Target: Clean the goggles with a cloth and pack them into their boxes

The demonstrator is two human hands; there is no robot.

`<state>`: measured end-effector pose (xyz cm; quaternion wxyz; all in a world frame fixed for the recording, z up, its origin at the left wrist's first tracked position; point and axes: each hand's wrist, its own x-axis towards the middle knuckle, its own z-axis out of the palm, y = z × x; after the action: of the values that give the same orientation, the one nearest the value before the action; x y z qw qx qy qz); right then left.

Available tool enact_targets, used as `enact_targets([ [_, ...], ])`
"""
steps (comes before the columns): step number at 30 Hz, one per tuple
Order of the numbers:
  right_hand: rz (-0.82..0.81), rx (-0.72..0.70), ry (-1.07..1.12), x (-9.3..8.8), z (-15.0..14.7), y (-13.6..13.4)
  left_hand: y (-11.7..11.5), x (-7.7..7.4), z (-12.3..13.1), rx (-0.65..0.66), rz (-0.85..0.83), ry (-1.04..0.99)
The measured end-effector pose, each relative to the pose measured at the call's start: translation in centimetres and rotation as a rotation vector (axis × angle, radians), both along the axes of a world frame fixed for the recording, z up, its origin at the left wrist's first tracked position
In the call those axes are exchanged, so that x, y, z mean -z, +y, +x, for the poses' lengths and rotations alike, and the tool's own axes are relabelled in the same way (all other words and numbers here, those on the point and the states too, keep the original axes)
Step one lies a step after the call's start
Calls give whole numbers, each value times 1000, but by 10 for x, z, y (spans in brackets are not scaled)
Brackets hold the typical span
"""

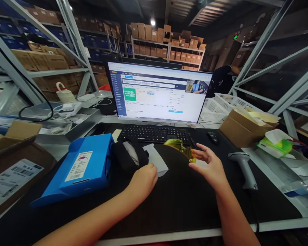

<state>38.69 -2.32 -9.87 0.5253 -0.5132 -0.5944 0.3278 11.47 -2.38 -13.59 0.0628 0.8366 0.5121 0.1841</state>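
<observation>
Right hand (210, 169) pinches amber-yellow tinted glasses (178, 145) narrowly at the fingertips; left hand (143, 181) curls against a white sleeve (155, 160) (grip indeterminate; blue box label (78, 166) illegible).

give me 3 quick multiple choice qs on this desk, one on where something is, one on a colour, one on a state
1. Where is the barcode scanner relative to the right hand?
A) to its left
B) to its right
C) under it

2. What colour is the box beside the left hand?
A) blue
B) green
C) red

3. What state is the monitor in?
A) dark
B) face down
C) lit, showing a web page

1: B, the scanner shows on the hand's right side.
2: A, the box is blue around its white label.
3: C, the screen is lit, with a side menu and a page.
</observation>
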Motion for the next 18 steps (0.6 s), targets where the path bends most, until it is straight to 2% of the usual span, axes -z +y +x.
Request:
enact_targets([
  [3, -89, -223, -4, -10, 8, -14, 5, -15, 3, -42, 10, -151],
  [5, -117, -302, -42, -14, 12, -22, 10, -20, 6, -64, 11, -245],
  [10, -159, -253, -91, -10, 15, -24, 17, -18, 14, -39, -3, -416],
  [15, -155, -182, -115, -7, 17, -19, 18, -13, 18, -30, -29, -493],
  [18, -166, -189, -132, -10, 23, -21, 19, -12, 19, -35, -43, -521],
])
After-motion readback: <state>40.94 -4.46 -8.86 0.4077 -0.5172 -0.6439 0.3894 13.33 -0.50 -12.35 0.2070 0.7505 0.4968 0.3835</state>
